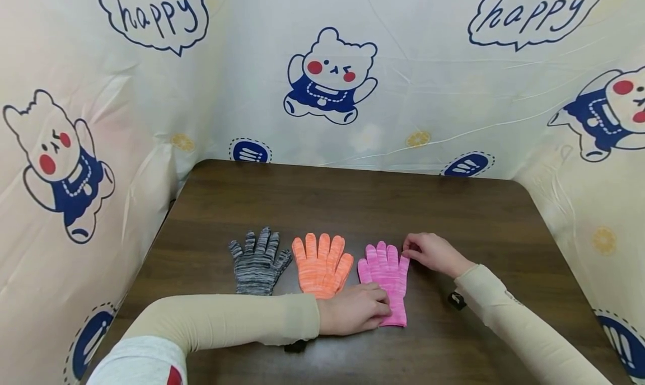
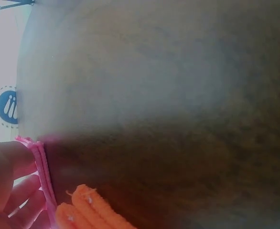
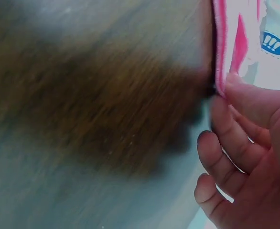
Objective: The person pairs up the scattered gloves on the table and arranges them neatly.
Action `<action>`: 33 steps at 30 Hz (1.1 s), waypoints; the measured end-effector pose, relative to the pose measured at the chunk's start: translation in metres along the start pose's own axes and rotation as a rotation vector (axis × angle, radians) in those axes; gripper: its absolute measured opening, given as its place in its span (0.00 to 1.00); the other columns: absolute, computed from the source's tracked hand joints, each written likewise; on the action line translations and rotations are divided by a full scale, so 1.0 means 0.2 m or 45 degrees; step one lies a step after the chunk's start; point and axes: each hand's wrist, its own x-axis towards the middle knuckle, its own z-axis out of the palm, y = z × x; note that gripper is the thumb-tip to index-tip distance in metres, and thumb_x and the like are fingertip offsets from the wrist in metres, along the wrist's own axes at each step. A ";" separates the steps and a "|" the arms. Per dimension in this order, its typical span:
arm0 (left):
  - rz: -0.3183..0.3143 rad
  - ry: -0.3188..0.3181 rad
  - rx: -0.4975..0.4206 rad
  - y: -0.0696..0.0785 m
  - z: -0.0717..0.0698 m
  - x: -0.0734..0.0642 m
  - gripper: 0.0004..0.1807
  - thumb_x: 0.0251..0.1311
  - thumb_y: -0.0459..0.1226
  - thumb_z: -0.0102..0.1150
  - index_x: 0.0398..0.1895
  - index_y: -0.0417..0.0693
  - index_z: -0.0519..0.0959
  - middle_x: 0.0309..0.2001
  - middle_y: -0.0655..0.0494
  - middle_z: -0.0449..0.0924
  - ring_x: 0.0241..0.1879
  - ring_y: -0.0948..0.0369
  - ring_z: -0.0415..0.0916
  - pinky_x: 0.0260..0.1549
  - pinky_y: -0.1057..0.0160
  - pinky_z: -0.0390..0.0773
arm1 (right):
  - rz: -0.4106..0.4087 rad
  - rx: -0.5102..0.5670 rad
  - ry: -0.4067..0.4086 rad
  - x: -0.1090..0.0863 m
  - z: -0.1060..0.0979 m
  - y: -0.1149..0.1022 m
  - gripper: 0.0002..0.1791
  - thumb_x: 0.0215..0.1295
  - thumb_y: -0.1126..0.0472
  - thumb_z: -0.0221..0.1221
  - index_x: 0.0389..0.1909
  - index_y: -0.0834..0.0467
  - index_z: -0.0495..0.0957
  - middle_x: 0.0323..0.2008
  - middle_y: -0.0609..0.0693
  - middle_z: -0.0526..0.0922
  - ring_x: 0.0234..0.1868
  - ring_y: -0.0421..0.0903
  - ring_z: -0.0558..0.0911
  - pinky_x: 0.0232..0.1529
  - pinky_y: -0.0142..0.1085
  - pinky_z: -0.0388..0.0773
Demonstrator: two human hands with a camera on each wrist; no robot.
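A pink knitted glove (image 1: 387,270) lies on the dark wooden table (image 1: 353,200), its fingers pointing away from me. My right hand (image 1: 435,254) pinches the tip of the glove's rightmost finger between thumb and forefinger; the right wrist view shows the pink edge (image 3: 220,47) at those fingertips. Across the glove's lower left part rests my left hand (image 1: 354,309), fingers laid on the fabric and hiding part of its cuff. In the left wrist view, those fingers (image 2: 25,195) touch the pink fabric (image 2: 44,179).
Left of the pink glove lie an orange glove (image 1: 321,264) and a grey-black striped glove (image 1: 257,267), their cuffs hidden behind my left forearm (image 1: 242,320). A printed white curtain (image 1: 242,94) surrounds the table at the back and both sides.
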 end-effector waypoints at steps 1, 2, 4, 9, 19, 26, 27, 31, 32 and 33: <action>0.002 -0.001 0.003 0.00 0.00 0.00 0.13 0.75 0.43 0.59 0.57 0.56 0.86 0.50 0.64 0.80 0.53 0.67 0.74 0.56 0.73 0.73 | -0.003 -0.006 0.012 0.00 0.00 0.00 0.04 0.68 0.59 0.69 0.38 0.52 0.82 0.31 0.43 0.80 0.32 0.42 0.76 0.41 0.40 0.80; 0.002 -0.002 0.004 0.00 0.00 0.00 0.13 0.75 0.43 0.59 0.57 0.56 0.86 0.50 0.64 0.80 0.53 0.67 0.74 0.56 0.73 0.73 | -0.010 -0.010 0.027 0.00 0.00 -0.01 0.04 0.68 0.59 0.68 0.39 0.51 0.82 0.32 0.43 0.80 0.33 0.42 0.76 0.41 0.40 0.81; 0.002 -0.006 0.005 0.00 0.00 0.00 0.13 0.75 0.44 0.59 0.57 0.56 0.86 0.50 0.64 0.80 0.54 0.67 0.74 0.56 0.73 0.73 | -0.061 0.002 0.056 0.01 0.00 -0.02 0.05 0.70 0.58 0.67 0.43 0.52 0.83 0.35 0.43 0.81 0.36 0.42 0.77 0.43 0.41 0.82; 0.003 -0.012 0.020 0.00 -0.01 0.00 0.13 0.75 0.44 0.59 0.58 0.57 0.86 0.51 0.64 0.80 0.54 0.67 0.74 0.56 0.73 0.72 | -0.176 0.088 0.058 0.03 0.02 -0.04 0.13 0.73 0.58 0.64 0.54 0.56 0.83 0.43 0.46 0.81 0.42 0.42 0.78 0.48 0.41 0.82; 0.008 -0.007 0.015 0.01 -0.02 0.00 0.13 0.76 0.43 0.59 0.57 0.57 0.86 0.51 0.65 0.80 0.54 0.68 0.74 0.55 0.74 0.72 | -0.083 0.273 0.000 0.07 0.02 -0.05 0.05 0.69 0.58 0.68 0.41 0.50 0.82 0.34 0.43 0.80 0.37 0.43 0.77 0.40 0.35 0.80; 0.018 0.013 0.037 0.00 0.00 -0.01 0.12 0.75 0.43 0.60 0.56 0.58 0.87 0.50 0.65 0.80 0.53 0.68 0.74 0.55 0.75 0.72 | -0.045 0.235 -0.014 0.09 0.02 -0.04 0.03 0.70 0.59 0.67 0.39 0.53 0.84 0.32 0.44 0.81 0.35 0.43 0.76 0.38 0.35 0.78; 0.020 0.016 0.040 0.00 0.00 -0.01 0.12 0.75 0.43 0.60 0.56 0.58 0.87 0.50 0.65 0.80 0.53 0.68 0.74 0.55 0.75 0.72 | -0.039 0.224 -0.009 0.09 0.02 -0.04 0.03 0.69 0.60 0.68 0.38 0.53 0.84 0.31 0.44 0.80 0.34 0.43 0.76 0.38 0.35 0.78; 0.028 0.033 0.043 0.00 0.00 -0.01 0.12 0.75 0.43 0.60 0.56 0.57 0.87 0.50 0.65 0.81 0.53 0.68 0.74 0.55 0.75 0.72 | -0.071 0.230 0.028 0.10 0.02 -0.05 0.04 0.70 0.60 0.67 0.40 0.55 0.83 0.32 0.45 0.80 0.35 0.43 0.76 0.38 0.35 0.77; 0.030 0.036 0.044 0.00 0.00 -0.01 0.12 0.75 0.43 0.60 0.56 0.57 0.87 0.50 0.65 0.81 0.53 0.68 0.74 0.55 0.75 0.72 | -0.085 0.242 0.041 0.10 0.02 -0.05 0.05 0.70 0.59 0.67 0.41 0.55 0.83 0.34 0.45 0.80 0.36 0.43 0.76 0.38 0.35 0.77; 0.031 0.039 0.042 0.00 0.00 -0.01 0.12 0.75 0.43 0.60 0.56 0.57 0.87 0.50 0.65 0.81 0.53 0.68 0.74 0.55 0.75 0.72 | -0.102 0.251 0.052 0.10 0.03 -0.06 0.06 0.71 0.57 0.66 0.44 0.54 0.83 0.35 0.44 0.81 0.37 0.42 0.77 0.39 0.35 0.78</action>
